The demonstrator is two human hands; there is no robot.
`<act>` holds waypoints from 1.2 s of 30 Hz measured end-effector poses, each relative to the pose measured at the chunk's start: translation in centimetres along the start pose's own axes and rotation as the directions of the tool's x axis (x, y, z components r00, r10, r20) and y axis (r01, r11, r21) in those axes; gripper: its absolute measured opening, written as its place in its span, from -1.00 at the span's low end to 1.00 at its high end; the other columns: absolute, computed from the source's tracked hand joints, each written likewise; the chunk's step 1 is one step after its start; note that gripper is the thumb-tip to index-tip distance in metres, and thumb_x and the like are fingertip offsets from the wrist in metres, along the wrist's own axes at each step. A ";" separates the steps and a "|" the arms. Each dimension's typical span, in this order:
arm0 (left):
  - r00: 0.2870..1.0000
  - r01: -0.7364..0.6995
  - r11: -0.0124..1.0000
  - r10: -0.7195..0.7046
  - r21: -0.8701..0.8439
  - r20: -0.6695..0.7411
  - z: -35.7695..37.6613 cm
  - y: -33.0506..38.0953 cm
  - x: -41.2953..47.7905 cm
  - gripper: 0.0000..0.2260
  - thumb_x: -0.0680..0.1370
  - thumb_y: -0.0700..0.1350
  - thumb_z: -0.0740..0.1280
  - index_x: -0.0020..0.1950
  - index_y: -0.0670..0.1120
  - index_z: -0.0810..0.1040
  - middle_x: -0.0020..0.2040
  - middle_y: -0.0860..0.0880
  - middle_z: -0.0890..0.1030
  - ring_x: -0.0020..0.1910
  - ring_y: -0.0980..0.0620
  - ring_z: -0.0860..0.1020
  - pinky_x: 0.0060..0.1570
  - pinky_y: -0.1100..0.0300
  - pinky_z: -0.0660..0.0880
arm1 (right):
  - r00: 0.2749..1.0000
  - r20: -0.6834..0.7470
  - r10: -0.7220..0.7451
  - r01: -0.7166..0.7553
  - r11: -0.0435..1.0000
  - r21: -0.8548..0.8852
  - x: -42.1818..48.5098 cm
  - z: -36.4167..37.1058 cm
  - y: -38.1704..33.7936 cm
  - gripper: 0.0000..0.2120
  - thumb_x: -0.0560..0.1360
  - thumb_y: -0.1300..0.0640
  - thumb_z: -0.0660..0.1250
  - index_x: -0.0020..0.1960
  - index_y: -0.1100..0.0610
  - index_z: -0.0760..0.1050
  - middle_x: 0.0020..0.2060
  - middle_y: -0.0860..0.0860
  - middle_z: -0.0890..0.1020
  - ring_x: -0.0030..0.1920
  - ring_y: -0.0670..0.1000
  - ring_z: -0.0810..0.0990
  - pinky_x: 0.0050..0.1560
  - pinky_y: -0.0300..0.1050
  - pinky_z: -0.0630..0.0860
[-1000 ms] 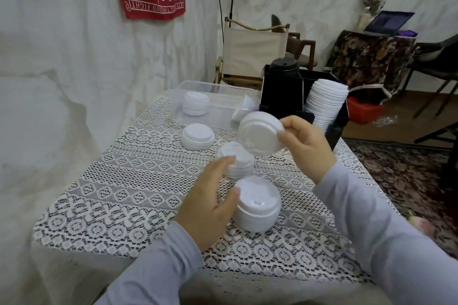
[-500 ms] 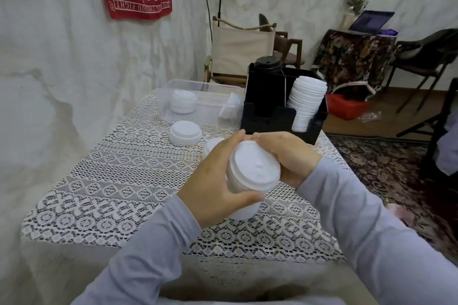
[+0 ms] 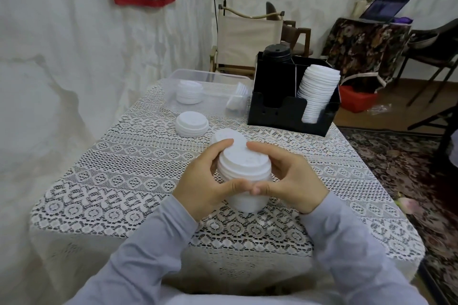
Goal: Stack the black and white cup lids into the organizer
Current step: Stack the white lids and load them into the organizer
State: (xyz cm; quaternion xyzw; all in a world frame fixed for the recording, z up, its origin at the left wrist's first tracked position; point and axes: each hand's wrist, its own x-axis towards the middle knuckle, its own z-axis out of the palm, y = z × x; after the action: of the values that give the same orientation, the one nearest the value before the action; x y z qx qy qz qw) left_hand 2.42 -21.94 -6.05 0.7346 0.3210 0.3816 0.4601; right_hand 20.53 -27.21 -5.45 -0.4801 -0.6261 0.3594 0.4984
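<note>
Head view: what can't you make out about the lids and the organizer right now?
- Held stack of white lids: head view; left hand and right hand cover its sides, so the count is hidden.
- Black lids: head view; the organizer wall hides all but the top.
- Loose white lids in the clear bin: head view; hazy through the bin wall, too small to count.

The lace-covered table (image 3: 119,168) bears a black organizer (image 3: 280,116), a clear tub (image 3: 215,106) and a stack of white lids (image 3: 192,124).
</note>
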 end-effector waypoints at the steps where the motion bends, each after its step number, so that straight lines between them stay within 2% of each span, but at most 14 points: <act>1: 1.000 0.004 1.000 -0.004 -0.028 0.016 -0.1 -0.1 0.0 -0.19 0.00 0.45 0.46 0.19 0.28 0.35 0.25 0.14 0.48 0.25 0.18 0.47 0.27 0.17 0.43 | 1.000 -0.006 0.001 -0.001 1.000 -0.007 0.0 -0.1 0.1 -0.21 -0.06 -0.30 0.59 0.13 -0.13 0.51 0.19 -0.06 0.57 0.27 -0.08 0.51 0.35 -0.10 0.38; 7: 0.997 -0.009 1.000 0.010 -0.013 0.075 -0.2 -0.7 0.2 -0.18 0.01 0.41 0.49 0.21 0.32 0.30 0.27 0.21 0.43 0.31 0.21 0.42 0.31 0.22 0.38 | 0.999 -0.029 -0.012 0.011 0.999 -0.039 -0.3 -0.2 0.6 -0.25 0.03 -0.28 0.58 0.17 -0.10 0.49 0.24 0.02 0.54 0.29 -0.05 0.49 0.36 -0.06 0.37; 12: 0.994 -0.025 0.999 0.020 0.043 0.110 0.0 -1.0 0.5 -0.13 0.02 0.40 0.49 0.26 0.33 0.22 0.26 0.29 0.38 0.30 0.28 0.40 0.31 0.27 0.36 | 0.998 -0.061 -0.011 0.011 1.000 -0.001 -0.4 -0.3 1.0 -0.29 0.10 -0.24 0.57 0.17 -0.02 0.51 0.19 0.01 0.58 0.23 -0.03 0.54 0.26 -0.15 0.46; 15: 0.994 -0.019 1.000 0.018 0.002 0.107 0.3 -1.0 0.5 -0.17 0.09 0.21 0.54 0.27 0.33 0.20 0.26 0.29 0.39 0.27 0.36 0.39 0.29 0.31 0.36 | 0.993 -0.117 -0.019 0.031 0.994 0.104 -0.4 -0.5 0.7 -0.36 0.12 0.01 0.59 0.16 0.08 0.51 0.09 -0.01 0.64 0.15 -0.02 0.59 0.15 -0.17 0.52; 18: 0.995 -0.005 1.000 0.006 -0.008 0.103 0.3 -1.1 0.5 -0.22 0.13 0.18 0.52 0.25 0.33 0.21 0.25 0.26 0.43 0.26 0.33 0.42 0.28 0.33 0.35 | 0.972 -0.234 -0.003 0.036 0.990 0.138 -0.8 -2.1 0.4 -0.44 0.17 0.11 0.52 0.16 0.09 0.51 0.02 -0.07 0.66 0.07 -0.08 0.62 0.02 -0.24 0.54; 20: 0.996 -0.004 1.000 0.005 -0.020 0.089 0.2 -1.2 0.4 -0.24 0.14 0.18 0.52 0.25 0.32 0.23 0.27 0.21 0.45 0.27 0.28 0.42 0.31 0.29 0.35 | 0.939 -0.339 0.065 -0.059 0.998 0.026 -1.5 -3.8 1.0 -0.42 0.16 0.17 0.61 0.14 -0.01 0.52 0.07 -0.05 0.63 0.11 -0.02 0.59 0.11 -0.13 0.55; 22: 0.997 -0.004 1.000 0.006 -0.025 0.077 0.2 -1.3 0.4 -0.26 0.14 0.18 0.51 0.24 0.31 0.26 0.28 0.17 0.45 0.28 0.25 0.43 0.33 0.24 0.35 | 0.916 -0.367 0.161 -0.241 0.953 -0.185 -2.3 -4.8 1.6 -0.44 0.23 0.21 0.58 0.14 -0.11 0.50 0.19 -0.01 0.55 0.20 0.03 0.50 0.29 0.02 0.42; 24: 0.997 -0.006 1.000 0.008 -0.025 0.076 0.2 -1.3 0.4 -0.27 0.14 0.20 0.52 0.24 0.30 0.28 0.29 0.16 0.45 0.28 0.23 0.43 0.34 0.21 0.35 | 0.909 -0.324 0.262 -0.377 0.849 -0.370 -2.9 -5.2 2.0 -0.41 0.29 0.22 0.55 0.23 -0.09 0.46 0.26 -0.03 0.46 0.21 -0.03 0.39 0.33 -0.10 0.23; 26: 0.997 -0.011 1.000 0.012 -0.014 0.077 0.2 -1.3 0.5 -0.24 0.11 0.25 0.53 0.24 0.30 0.28 0.30 0.16 0.45 0.29 0.23 0.42 0.34 0.20 0.35 | 0.911 -0.262 0.319 -0.410 0.773 -0.484 -3.0 -5.3 2.0 -0.36 0.32 0.18 0.54 0.32 -0.09 0.40 0.30 -0.04 0.41 0.22 -0.02 0.35 0.32 -0.12 0.19; 28: 0.997 -0.014 1.000 0.014 -0.006 0.078 0.2 -1.3 0.4 -0.22 0.10 0.28 0.53 0.24 0.30 0.27 0.29 0.20 0.44 0.29 0.26 0.42 0.33 0.22 0.35 | 0.905 -0.238 0.352 -0.424 0.708 -0.565 -2.9 -5.3 2.0 -0.29 0.32 0.10 0.53 0.38 -0.14 0.32 0.35 -0.06 0.38 0.30 0.03 0.33 0.40 0.06 0.20; 30: 0.997 -0.018 1.000 0.019 -0.009 0.072 0.3 -1.0 0.3 -0.25 0.13 0.22 0.51 0.24 0.28 0.27 0.26 0.24 0.43 0.27 0.30 0.41 0.33 0.25 0.35 | 0.928 -0.225 0.296 -0.372 0.730 -0.573 -2.9 -5.1 1.5 -0.27 0.34 0.08 0.51 0.39 -0.19 0.25 0.38 -0.12 0.33 0.35 -0.03 0.28 0.44 0.09 0.12; 33: 0.998 -0.034 0.998 0.037 -0.044 0.058 0.2 -0.6 0.2 -0.26 0.14 0.18 0.53 0.26 0.26 0.29 0.27 0.19 0.46 0.26 0.28 0.44 0.33 0.20 0.37 | 0.986 -0.156 0.052 -0.103 0.934 -0.342 -2.7 -4.1 -0.9 -0.42 0.39 0.00 0.44 0.31 -0.28 0.29 0.37 -0.26 0.34 0.38 -0.22 0.27 0.44 -0.05 0.15; 35: 0.996 -0.055 0.994 0.060 -0.094 0.058 0.1 -0.4 0.3 -0.21 0.13 0.24 0.56 0.28 0.22 0.31 0.28 0.12 0.49 0.27 0.20 0.46 0.32 0.13 0.38 | 0.998 -0.045 -0.043 0.033 0.979 -0.199 -2.2 -3.2 -2.3 -0.39 0.32 -0.09 0.42 0.32 -0.26 0.31 0.37 -0.23 0.39 0.42 -0.19 0.28 0.42 -0.06 0.19; 36: 0.996 -0.062 0.990 0.069 -0.125 0.059 0.1 -0.3 0.3 -0.20 0.13 0.27 0.55 0.30 0.19 0.31 0.27 0.09 0.51 0.27 0.15 0.47 0.31 0.10 0.38 | 0.998 0.006 -0.066 0.066 0.979 -0.191 -1.8 -2.8 -2.6 -0.39 0.31 -0.09 0.42 0.33 -0.23 0.33 0.36 -0.19 0.41 0.41 -0.16 0.30 0.42 -0.03 0.21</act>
State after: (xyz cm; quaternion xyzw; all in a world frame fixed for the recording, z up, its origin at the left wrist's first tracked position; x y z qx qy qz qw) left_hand 2.65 -21.61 -6.25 0.7267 0.2581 0.3923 0.5014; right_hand 22.69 -29.69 -2.86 -0.5048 -0.6732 0.2806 0.4618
